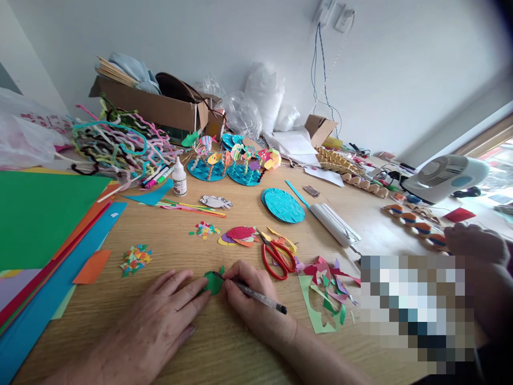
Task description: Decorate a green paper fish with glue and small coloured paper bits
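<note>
My left hand lies flat on the wooden table, its fingers stretched out and their tips pressing the edge of a small green paper cutout. Pinched in my right hand is a pen with a clear barrel and black end, its point at the cutout's top right edge. Just beyond that hand are red-handled scissors, resting beside several paper fish. Two small piles, confetti triangles and paper dots, sit past my left hand.
Coloured paper sheets are stacked at left. A glue bottle, blue ovals and a white pencil case stand farther back. Paper scraps lie right. Another person's hand is near the right edge, beside a fan.
</note>
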Available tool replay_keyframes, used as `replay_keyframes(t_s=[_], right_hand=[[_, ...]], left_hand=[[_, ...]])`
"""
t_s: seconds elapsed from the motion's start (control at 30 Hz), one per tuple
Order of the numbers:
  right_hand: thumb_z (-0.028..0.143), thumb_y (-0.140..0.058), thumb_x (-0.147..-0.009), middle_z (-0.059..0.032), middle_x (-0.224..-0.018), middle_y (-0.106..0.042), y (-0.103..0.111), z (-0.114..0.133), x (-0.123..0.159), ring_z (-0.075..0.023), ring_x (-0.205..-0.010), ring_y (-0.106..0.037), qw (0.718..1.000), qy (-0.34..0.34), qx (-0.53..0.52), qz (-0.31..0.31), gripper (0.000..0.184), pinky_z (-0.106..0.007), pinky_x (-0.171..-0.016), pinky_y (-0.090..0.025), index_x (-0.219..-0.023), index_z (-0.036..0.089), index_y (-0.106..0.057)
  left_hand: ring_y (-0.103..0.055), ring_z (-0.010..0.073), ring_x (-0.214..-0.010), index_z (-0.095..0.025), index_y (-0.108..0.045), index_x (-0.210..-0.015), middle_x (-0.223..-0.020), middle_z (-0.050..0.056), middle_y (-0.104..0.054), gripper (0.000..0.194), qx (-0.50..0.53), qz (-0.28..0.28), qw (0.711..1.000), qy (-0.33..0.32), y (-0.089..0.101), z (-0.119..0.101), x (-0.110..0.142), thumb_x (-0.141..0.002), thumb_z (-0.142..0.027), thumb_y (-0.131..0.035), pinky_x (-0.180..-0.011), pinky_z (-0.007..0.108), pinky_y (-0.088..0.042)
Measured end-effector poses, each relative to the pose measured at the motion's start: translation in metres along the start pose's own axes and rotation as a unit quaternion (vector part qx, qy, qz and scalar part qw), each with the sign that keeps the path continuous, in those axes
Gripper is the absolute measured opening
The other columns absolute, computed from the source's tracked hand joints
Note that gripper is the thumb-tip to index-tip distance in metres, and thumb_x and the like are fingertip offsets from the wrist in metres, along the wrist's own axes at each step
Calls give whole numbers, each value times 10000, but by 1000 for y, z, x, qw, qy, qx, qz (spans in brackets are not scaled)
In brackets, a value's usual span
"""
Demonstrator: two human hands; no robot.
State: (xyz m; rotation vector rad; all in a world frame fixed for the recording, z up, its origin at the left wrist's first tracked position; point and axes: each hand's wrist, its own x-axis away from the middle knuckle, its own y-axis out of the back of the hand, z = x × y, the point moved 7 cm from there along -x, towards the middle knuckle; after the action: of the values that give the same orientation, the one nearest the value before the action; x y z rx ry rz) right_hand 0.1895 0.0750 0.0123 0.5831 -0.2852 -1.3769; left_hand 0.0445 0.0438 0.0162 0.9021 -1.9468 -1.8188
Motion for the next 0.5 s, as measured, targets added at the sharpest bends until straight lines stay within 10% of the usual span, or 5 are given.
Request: replay_keyframes(t_s=[0.5], right_hand=[[165, -506, -744, 42, -578, -531, -1, 1, -1, -90, -504, -435, 1000, 5, 15, 6, 87, -192, -522, -337, -739, 182, -590]], left_hand=[[-564, 274, -1124, -273, -600, -1231, -1273, 10, -623, 531, -27, -4, 1000, -11, 2, -4, -4, -763, -72, -447, -971, 457, -479]])
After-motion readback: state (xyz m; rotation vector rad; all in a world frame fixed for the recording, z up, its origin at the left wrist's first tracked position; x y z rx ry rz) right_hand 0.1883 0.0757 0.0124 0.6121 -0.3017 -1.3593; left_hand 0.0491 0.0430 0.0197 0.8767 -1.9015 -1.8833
